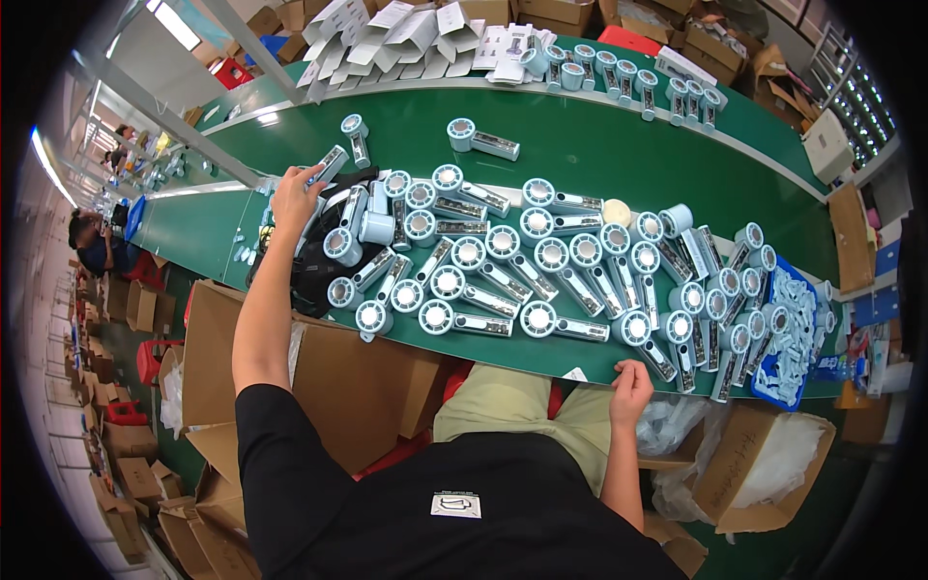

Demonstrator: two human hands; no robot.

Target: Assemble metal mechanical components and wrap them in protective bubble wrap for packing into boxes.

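Light-blue handheld fans [503,242] with round heads cover the green table [387,116]; many handles lack a cover, so their circuit boards show. Stretched to the far left, my left hand [296,200] has its fingers closed on the handle of one fan [333,162], beside a black bag-like thing [317,280]. Two more fans lie apart from the group, a short one [356,140] and a longer one [483,140]. At the table's near edge my right hand [631,387] is curled closed, close to a fan [648,343]; what its fingers hold, if anything, is hidden.
A blue basket [770,394] full of light-blue plastic parts stands at the right. White cartons [396,43] and a row of fans [619,75] line the back bench. Cardboard boxes [338,387] sit below the near edge. Another person [97,246] sits far left.
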